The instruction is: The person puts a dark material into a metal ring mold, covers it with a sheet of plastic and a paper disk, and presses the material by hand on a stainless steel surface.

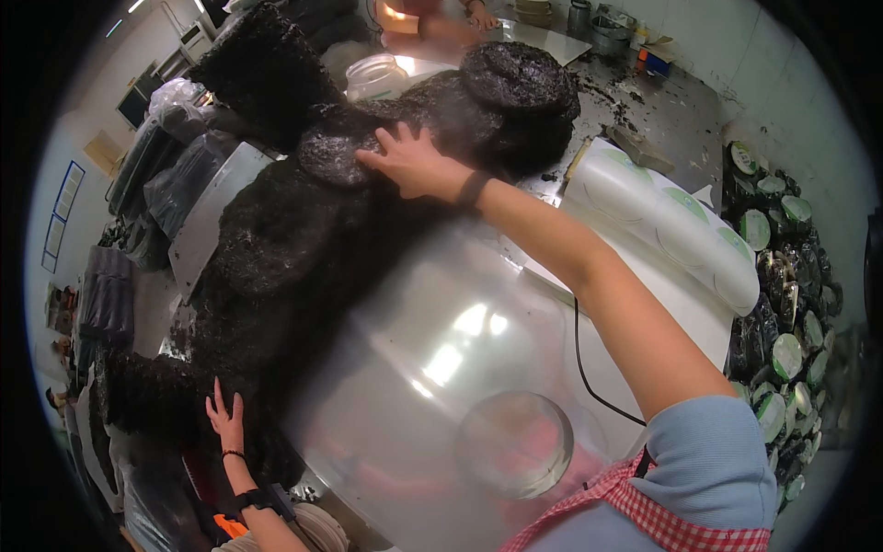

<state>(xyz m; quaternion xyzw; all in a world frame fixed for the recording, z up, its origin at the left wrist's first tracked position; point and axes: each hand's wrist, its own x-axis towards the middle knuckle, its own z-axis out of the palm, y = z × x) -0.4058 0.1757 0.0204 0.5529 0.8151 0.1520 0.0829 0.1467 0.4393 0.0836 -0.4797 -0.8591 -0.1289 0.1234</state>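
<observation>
Dark, fibrous clumps that look like dried seaweed (pixel 267 221) are heaped across the left and middle of the metal table. My right hand (pixel 409 164), a black band at its wrist, reaches over the heap with fingers spread. Its fingertips lie at a small round cake (pixel 333 158) of the same stuff. At the lower left is a smaller-looking hand with a bracelet and dark wristband, which I take as my left hand (pixel 226 421). Those fingers are apart against the pile's near edge; contact is hard to tell. A clear round container (pixel 515 445) stands close to me.
A white roll of film (pixel 653 216) with green round prints lies on the right. Dark packages with round labels (pixel 786 357) are stacked beyond it. Another clear container (pixel 375 75) stands farther back, near a co-worker's hand (pixel 480 17). Wrapped dark bundles (pixel 175 170) are on the left.
</observation>
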